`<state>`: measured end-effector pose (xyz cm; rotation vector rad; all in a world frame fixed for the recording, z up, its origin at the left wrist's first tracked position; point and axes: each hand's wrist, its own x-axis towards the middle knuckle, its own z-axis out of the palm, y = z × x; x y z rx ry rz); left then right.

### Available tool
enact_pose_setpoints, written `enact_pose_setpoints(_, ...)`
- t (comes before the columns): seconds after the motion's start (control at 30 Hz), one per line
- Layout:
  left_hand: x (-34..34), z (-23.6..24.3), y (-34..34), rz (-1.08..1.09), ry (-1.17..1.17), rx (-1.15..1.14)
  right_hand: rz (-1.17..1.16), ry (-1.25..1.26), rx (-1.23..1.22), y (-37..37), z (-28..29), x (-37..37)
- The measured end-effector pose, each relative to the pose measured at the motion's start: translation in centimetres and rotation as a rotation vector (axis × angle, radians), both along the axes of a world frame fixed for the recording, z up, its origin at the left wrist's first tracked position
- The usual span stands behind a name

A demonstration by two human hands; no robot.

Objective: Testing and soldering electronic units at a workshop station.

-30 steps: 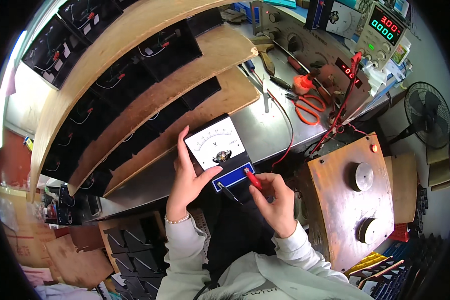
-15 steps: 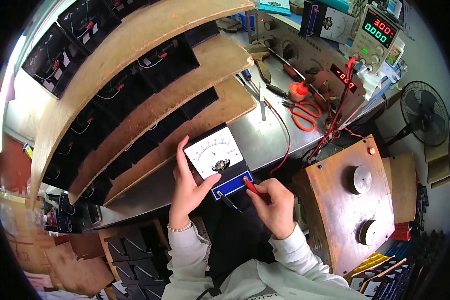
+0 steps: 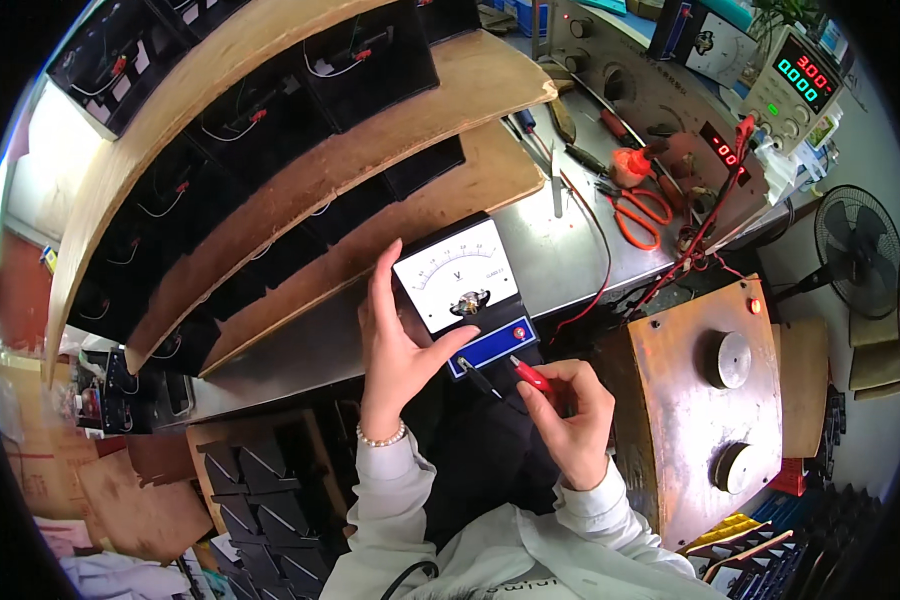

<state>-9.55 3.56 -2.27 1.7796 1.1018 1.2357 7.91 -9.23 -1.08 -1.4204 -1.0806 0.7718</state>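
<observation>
A black panel voltmeter [image 3: 457,275] with a white dial and a blue terminal strip is tilted in my left hand [image 3: 398,350]. My left fingers hold its left edge, with the thumb across the front near the lower dial. A black alligator clip [image 3: 481,381] hangs on the strip's left terminal. Between the thumb and fingers of my right hand [image 3: 573,418] is a red alligator clip [image 3: 532,375]. Its tip stands just below the strip's right red terminal [image 3: 520,333], apart from it.
Wooden shelves [image 3: 410,120] with rows of black meter cases rise at left. On the metal bench [image 3: 570,245] lie orange-handled scissors [image 3: 642,215], near a power supply [image 3: 792,85] with lit digits. A metal box with two knobs [image 3: 705,400] stands at right; a fan [image 3: 855,250] is beyond.
My right hand has drawn the red clip off the right terminal, down and to the right. The view has shifted, and the black clip remains on the left terminal.
</observation>
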Motion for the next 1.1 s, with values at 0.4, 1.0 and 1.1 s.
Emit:
enact_pose_setpoints(0.4,0.9,-0.3,0.3,0.206,0.226,0.188,0.000,-0.027,-0.004,0.2,-0.2,0.1)
enact_pose_setpoints(1.0,-0.9,1.3,0.1,-0.134,-0.095,-0.097,-0.199,0.425,-0.184,0.5,-3.2,2.4)
enact_pose_setpoints(1.1,-1.3,0.2,-0.1,-0.137,-0.037,-0.008,-0.210,0.442,-0.236,0.0,-3.3,2.2)
